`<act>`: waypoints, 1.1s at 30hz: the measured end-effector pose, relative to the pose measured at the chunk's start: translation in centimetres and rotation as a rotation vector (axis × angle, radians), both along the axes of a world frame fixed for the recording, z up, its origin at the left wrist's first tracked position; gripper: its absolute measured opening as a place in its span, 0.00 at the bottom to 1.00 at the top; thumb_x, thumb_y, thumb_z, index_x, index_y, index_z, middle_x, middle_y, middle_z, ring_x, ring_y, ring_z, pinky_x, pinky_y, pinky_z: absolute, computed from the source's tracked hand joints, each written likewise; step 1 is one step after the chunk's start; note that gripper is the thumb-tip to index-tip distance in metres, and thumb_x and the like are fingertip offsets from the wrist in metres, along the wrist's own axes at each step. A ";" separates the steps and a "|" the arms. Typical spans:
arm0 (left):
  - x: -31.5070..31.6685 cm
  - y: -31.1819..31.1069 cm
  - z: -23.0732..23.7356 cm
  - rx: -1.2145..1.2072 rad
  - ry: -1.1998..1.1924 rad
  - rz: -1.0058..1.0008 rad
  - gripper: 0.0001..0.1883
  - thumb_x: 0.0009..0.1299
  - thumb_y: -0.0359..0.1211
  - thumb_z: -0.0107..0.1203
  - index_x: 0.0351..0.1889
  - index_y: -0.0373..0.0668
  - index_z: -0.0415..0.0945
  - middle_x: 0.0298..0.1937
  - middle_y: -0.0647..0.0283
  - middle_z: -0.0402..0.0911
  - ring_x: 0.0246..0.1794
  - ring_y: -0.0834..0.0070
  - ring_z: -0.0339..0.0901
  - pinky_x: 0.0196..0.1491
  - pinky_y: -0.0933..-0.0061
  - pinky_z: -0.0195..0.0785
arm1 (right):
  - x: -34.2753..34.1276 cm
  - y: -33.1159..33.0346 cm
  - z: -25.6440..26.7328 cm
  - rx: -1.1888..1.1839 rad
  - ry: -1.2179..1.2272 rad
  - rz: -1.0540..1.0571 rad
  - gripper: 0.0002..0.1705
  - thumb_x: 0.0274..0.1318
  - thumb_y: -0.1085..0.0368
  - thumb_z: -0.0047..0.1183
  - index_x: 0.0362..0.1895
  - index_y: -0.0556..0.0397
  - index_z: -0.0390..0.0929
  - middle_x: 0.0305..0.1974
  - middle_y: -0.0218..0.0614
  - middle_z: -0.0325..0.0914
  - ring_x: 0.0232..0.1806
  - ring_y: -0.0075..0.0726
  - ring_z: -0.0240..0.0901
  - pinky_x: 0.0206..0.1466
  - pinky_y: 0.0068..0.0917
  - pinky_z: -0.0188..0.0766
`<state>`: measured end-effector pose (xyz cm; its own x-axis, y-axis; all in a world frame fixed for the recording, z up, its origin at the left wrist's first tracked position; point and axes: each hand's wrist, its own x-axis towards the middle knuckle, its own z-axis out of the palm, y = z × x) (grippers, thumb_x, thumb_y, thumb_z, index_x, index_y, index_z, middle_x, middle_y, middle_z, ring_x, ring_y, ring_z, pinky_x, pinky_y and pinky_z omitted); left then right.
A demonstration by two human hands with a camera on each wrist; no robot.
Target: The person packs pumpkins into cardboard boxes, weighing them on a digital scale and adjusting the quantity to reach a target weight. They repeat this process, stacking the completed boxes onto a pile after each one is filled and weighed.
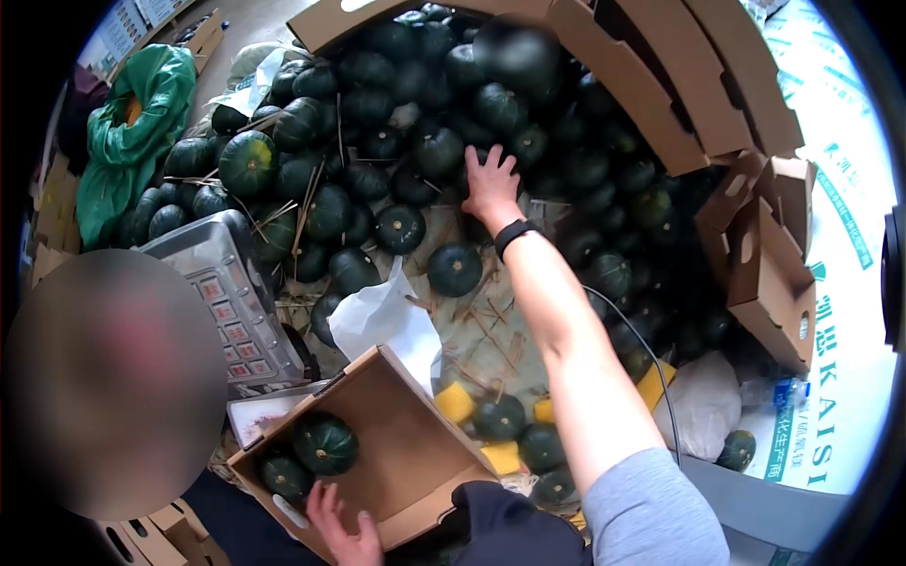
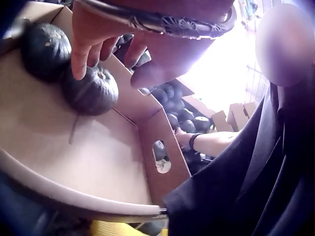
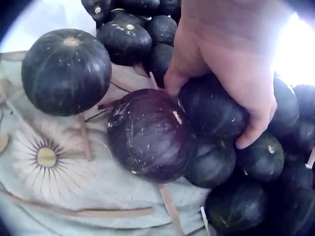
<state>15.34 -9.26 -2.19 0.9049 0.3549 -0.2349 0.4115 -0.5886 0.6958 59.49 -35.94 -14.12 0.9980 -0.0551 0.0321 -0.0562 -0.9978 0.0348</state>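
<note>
My right hand [image 1: 492, 189] reaches into a large heap of dark green kabocha squashes. In the right wrist view, its thumb and fingers curl round one kabocha squash [image 3: 211, 107] at the edge of the heap. A second, rounder squash [image 3: 150, 135] lies right beside that one, and another [image 3: 66, 72] sits on the flowered cloth. My left hand [image 1: 344, 530] is at the near side of a shallow cardboard box [image 1: 415, 453], its fingers hanging loosely. Inside the box, two kabocha squashes [image 1: 326, 443] lie together at the left end, close to the left fingertips.
A grey scale with a keypad [image 1: 231, 311] stands left of the box, near another person whose head is blurred. White paper [image 1: 387, 316] sticks up behind the box. Folded cardboard boxes [image 1: 769, 264] stand at the right, and yellow foam pieces [image 1: 456, 403] lie near the box.
</note>
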 end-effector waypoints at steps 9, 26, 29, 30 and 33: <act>5.0 -2.2 -0.1 -0.633 -0.086 0.138 0.24 0.63 0.24 0.48 0.60 0.37 0.65 0.63 0.57 0.65 0.59 0.65 0.68 0.58 0.65 0.66 | -15.5 -2.1 2.5 2.610 0.932 -0.164 0.37 0.53 0.38 0.48 0.62 0.44 0.65 0.59 0.39 0.69 0.59 0.47 0.68 0.58 0.51 0.68; 0.5 -2.0 1.2 -0.110 -0.027 -0.232 0.46 0.39 0.41 0.70 0.58 0.40 0.62 0.55 0.50 0.62 0.57 0.53 0.62 0.61 0.58 0.57 | -24.9 0.2 8.8 1.209 0.650 0.556 0.18 0.58 0.58 0.53 0.48 0.57 0.77 0.41 0.43 0.80 0.45 0.38 0.77 0.49 0.31 0.71; -2.3 0.9 -0.6 0.210 0.117 -0.120 0.44 0.40 0.37 0.68 0.58 0.38 0.61 0.54 0.50 0.63 0.57 0.52 0.62 0.61 0.58 0.58 | -15.8 -3.4 0.4 0.691 -0.113 0.323 0.21 0.47 0.61 0.54 0.46 0.59 0.74 0.44 0.49 0.75 0.47 0.55 0.70 0.52 0.42 0.68; -2.9 1.7 -1.7 0.286 0.121 -0.108 0.45 0.40 0.37 0.68 0.59 0.38 0.61 0.54 0.50 0.63 0.58 0.51 0.62 0.62 0.58 0.57 | -13.5 -3.8 -0.5 0.510 -0.128 0.201 0.25 0.45 0.62 0.54 0.50 0.58 0.72 0.47 0.50 0.71 0.49 0.59 0.65 0.53 0.45 0.66; -4.2 3.7 -5.2 0.492 0.213 -0.043 0.47 0.41 0.38 0.68 0.61 0.37 0.58 0.59 0.47 0.60 0.62 0.48 0.56 0.65 0.55 0.50 | -9.3 -2.4 -1.7 0.393 0.077 0.265 0.23 0.41 0.63 0.56 0.45 0.59 0.71 0.48 0.54 0.68 0.51 0.61 0.64 0.52 0.48 0.69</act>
<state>11.11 -5.58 -7.43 0.8717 0.4327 -0.2301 0.4815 -0.8438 0.2372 50.19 -38.34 -15.82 0.9780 0.2082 -0.0153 0.1895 -0.9160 -0.3535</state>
